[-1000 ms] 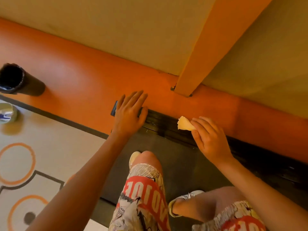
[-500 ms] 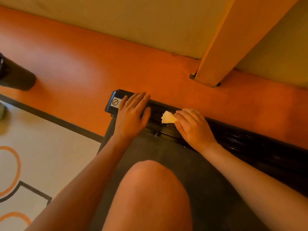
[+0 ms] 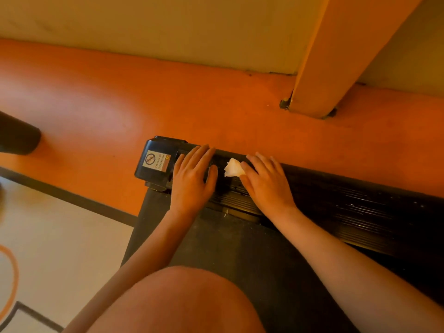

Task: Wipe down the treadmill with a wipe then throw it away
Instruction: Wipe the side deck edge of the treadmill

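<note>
Head view: my left hand (image 3: 192,179) lies flat, released, on treadmill rail (image 3: 336,200); right hand (image 3: 266,186), fingers straight, presses wipe (image 3: 232,167) there.

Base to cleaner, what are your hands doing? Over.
Left hand flat on black ribbed treadmill rail. Right hand presses crumpled white wipe onto rail. Nothing blocking.
</note>
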`<state>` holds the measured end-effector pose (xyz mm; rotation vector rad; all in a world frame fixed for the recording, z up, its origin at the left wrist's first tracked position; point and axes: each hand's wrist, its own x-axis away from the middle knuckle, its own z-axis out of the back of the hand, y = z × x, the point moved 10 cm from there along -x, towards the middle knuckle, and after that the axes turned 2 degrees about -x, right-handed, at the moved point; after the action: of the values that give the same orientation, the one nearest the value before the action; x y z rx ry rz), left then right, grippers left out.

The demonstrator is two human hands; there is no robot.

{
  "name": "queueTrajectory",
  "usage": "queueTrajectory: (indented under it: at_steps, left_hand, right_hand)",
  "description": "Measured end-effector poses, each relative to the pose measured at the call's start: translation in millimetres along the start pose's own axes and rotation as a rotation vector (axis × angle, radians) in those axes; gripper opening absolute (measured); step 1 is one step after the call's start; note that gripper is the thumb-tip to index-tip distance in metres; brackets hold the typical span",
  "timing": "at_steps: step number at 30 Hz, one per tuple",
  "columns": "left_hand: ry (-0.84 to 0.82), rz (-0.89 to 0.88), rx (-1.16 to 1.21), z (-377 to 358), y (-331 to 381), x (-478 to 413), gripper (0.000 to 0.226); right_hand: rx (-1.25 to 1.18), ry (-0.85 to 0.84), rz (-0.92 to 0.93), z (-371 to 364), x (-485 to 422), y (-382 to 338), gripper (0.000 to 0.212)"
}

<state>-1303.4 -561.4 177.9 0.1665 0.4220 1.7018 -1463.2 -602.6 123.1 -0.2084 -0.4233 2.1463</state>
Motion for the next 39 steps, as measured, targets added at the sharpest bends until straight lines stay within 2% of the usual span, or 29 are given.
queueTrajectory:
  at_steps: [3,6,9,15,19,25,33,39]
  left_hand:
    - [-0.068,0.047,0.039,-22.7,2.0,6.2,0.045]
    - [-0.137,0.021,0.040,-42.2,16.1,10.1,0.044]
    - [-0.168,0.070,0.030,-57.5,29.0,7.6,0.049]
    - [-0.269,0.129,-0.139,-92.2,42.7,11.8,0.070]
    - [-0.310,0.067,-0.058,-93.3,41.0,7.7,0.061]
    - [-0.360,0.020,-0.045,-85.6,-3.2,6.7,0.065]
    - [-0.353,0.000,-0.037,-85.5,-46.5,1.8,0.057]
    - [-0.291,0.063,-0.063,-69.5,-85.5,-14.1,0.059]
  right_hand:
    - [0.017,-0.142,-0.082,-20.3,8.4,9.8,0.057]
    - [0.016,-0.172,-0.071,-17.3,21.3,17.8,0.071]
    - [0.022,-0.130,-0.076,-5.5,34.2,36.0,0.069]
    - [0.094,-0.124,-0.119,-3.1,59.2,75.0,0.074]
    - [0.138,-0.118,-0.087,-2.8,62.1,72.9,0.074]
    - [0.104,-0.120,-0.016,-5.5,62.8,66.5,0.072]
    - [0.120,-0.118,-0.007,-5.3,63.6,65.5,0.073]
    - [0.130,-0.112,-0.007,-8.3,61.6,64.0,0.072]
